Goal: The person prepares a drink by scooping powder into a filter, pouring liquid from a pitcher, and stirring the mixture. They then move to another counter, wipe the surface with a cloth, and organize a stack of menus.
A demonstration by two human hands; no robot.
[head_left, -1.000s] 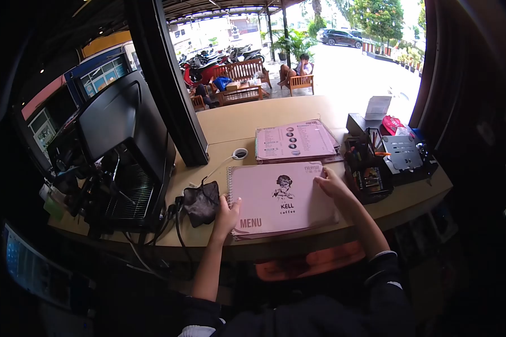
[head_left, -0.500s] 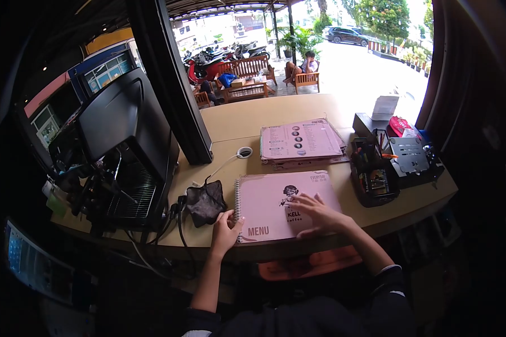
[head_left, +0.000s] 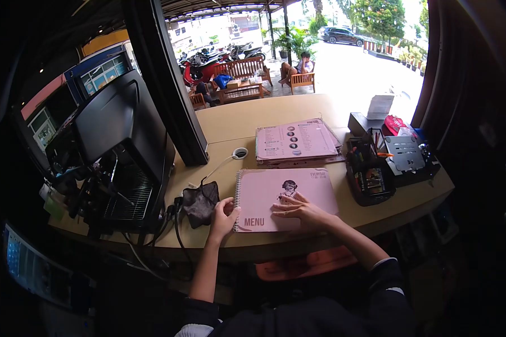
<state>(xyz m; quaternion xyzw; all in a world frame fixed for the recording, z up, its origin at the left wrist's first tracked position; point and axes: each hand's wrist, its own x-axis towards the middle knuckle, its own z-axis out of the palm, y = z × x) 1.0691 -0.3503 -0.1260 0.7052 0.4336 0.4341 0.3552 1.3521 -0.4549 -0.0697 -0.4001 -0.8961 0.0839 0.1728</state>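
Observation:
A pink spiral-bound menu book (head_left: 315, 188) marked MENU lies on the tan counter (head_left: 253, 121) in front of me. My left hand (head_left: 223, 216) grips its bound left edge near the lower corner. My right hand (head_left: 298, 210) rests flat on the cover, fingers spread over the printed logo. A black pouch (head_left: 199, 202) lies just left of my left hand.
A stack of pink menu sheets (head_left: 295, 140) sits behind the book. A black organiser with pens (head_left: 368, 174) and a card machine (head_left: 405, 154) stand at the right. A black monitor on its stand (head_left: 118, 140) and a dark pillar (head_left: 163, 84) fill the left. Cables (head_left: 177, 224) trail off the front edge.
My right hand slid from the book's far right corner down and left onto the middle of the cover. The book shifted slightly toward me. My left hand stayed on the bound edge.

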